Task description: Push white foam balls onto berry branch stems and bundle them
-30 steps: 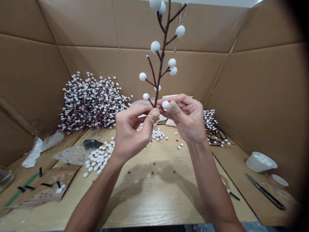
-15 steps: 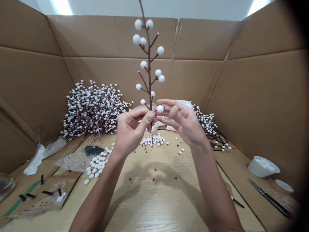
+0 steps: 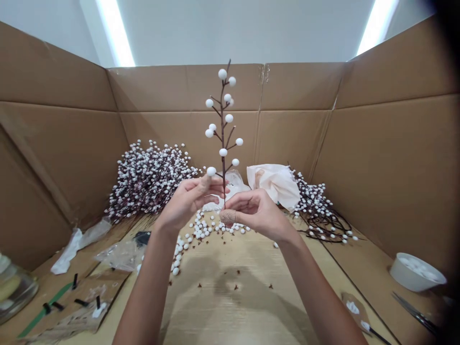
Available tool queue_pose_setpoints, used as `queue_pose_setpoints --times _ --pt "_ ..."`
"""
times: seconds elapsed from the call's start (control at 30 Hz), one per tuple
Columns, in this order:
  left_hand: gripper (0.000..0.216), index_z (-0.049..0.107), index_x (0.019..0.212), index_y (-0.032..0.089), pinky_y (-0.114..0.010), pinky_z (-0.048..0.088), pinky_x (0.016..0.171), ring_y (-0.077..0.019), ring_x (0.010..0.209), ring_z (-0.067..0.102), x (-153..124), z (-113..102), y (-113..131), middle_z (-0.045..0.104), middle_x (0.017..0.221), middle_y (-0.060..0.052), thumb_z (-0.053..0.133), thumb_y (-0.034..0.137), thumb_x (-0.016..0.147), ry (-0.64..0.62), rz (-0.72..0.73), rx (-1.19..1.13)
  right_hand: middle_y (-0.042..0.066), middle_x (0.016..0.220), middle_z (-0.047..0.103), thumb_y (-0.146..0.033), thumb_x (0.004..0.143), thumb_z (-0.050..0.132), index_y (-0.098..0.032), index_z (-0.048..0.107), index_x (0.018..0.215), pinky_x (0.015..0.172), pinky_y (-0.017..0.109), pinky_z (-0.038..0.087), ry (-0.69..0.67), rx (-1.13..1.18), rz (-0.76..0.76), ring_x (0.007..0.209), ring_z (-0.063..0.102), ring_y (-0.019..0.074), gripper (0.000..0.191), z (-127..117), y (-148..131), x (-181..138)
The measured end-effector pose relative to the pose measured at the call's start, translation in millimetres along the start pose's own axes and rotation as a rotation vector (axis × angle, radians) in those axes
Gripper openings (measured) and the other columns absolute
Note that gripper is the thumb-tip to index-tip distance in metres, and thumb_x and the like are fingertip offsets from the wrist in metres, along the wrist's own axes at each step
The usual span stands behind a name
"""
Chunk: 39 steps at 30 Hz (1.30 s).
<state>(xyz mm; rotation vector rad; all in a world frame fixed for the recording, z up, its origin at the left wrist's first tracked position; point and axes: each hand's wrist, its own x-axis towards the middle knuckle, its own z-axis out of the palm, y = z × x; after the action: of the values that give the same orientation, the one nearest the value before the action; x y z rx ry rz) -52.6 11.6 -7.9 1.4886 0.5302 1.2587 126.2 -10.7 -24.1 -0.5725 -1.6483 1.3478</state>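
Note:
An upright artificial berry branch [image 3: 223,125], brown with white round berries on short side twigs, stands in front of me. A few twig tips are bare. My right hand [image 3: 257,214] pinches the bottom of its stem between thumb and fingers. Beside the lower stem, my left hand [image 3: 190,199] has its fingers stretched out and apart, some passing behind the stem. Its thumb is just under the lowest left berry [image 3: 211,171]; whether they touch is unclear. Tan wrapping covers my right thumb. On the table beneath lie loose white berries [image 3: 201,231].
Finished-looking berry branches pile up at back left [image 3: 151,179], with a smaller bunch [image 3: 314,201] at back right. Cardboard walls [image 3: 298,86] enclose the table. A white bowl of berries [image 3: 417,273] and scissors [image 3: 413,309] lie right; a clear jar [image 3: 14,290] stands left.
The stem has passed from my left hand to my right hand and the branch is turned around and lower. My left hand has let go. The view has tilted up.

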Motion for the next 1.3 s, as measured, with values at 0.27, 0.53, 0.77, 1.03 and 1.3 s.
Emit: queue_pose_setpoints --times 0.27,0.53,0.77,1.03,1.3 --pt "0.037 0.073 0.098 0.013 -0.030 0.054 0.081 -0.0227 0.098 0.065 -10.6 -26.3 26.6 0.070 0.106 -0.013 0.054 0.039 0.081 0.151 0.146 -0.085 0.003 0.063 0.067 -0.028 0.065 0.077 -0.013 0.070 0.071 0.050 0.019 0.044 -0.058 -0.081 0.007 0.054 0.058 0.0086 0.018 12.1 14.5 5.6" --pt "0.008 0.072 0.072 0.017 -0.018 0.051 0.066 -0.0103 0.073 0.065 -14.4 0.9 26.1 0.068 0.075 -0.002 0.074 0.024 0.070 0.414 0.292 0.034 0.005 0.068 0.070 -0.023 0.071 0.070 -0.012 0.073 0.073 0.053 0.021 0.045 -0.062 -0.349 0.000 0.057 0.058 0.0098 0.011 35.9 29.5 7.9" --pt "0.006 0.072 0.070 0.017 -0.015 0.049 0.059 -0.0080 0.067 0.063 -12.7 1.5 24.1 0.068 0.074 -0.001 0.076 0.021 0.067 0.459 0.278 -0.045 0.006 0.075 0.072 -0.019 0.073 0.066 -0.013 0.073 0.075 0.061 0.024 0.050 -0.034 -0.418 -0.047 0.064 0.063 0.0123 0.010 41.8 35.0 7.7" --pt "0.007 0.071 0.066 0.016 -0.018 0.049 0.059 -0.0096 0.066 0.063 -12.9 2.7 22.9 0.070 0.073 -0.002 0.077 0.019 0.064 0.449 0.297 -0.019 0.007 0.079 0.071 -0.039 0.075 0.068 -0.014 0.071 0.086 0.067 0.027 0.053 -0.221 -0.208 0.077 0.070 0.065 0.0133 0.028 3.1 43.5 21.5" --pt "0.009 0.070 0.065 0.017 -0.021 0.051 0.069 -0.0120 0.075 0.065 -13.4 0.2 22.4 0.071 0.075 -0.002 0.078 0.021 0.062 0.428 0.296 -0.029 0.007 0.074 0.068 -0.022 0.079 0.059 -0.009 0.070 0.087 0.060 0.024 0.044 -0.137 -0.694 0.170 0.062 0.058 0.0128 0.019 -16.3 153.4 59.2"
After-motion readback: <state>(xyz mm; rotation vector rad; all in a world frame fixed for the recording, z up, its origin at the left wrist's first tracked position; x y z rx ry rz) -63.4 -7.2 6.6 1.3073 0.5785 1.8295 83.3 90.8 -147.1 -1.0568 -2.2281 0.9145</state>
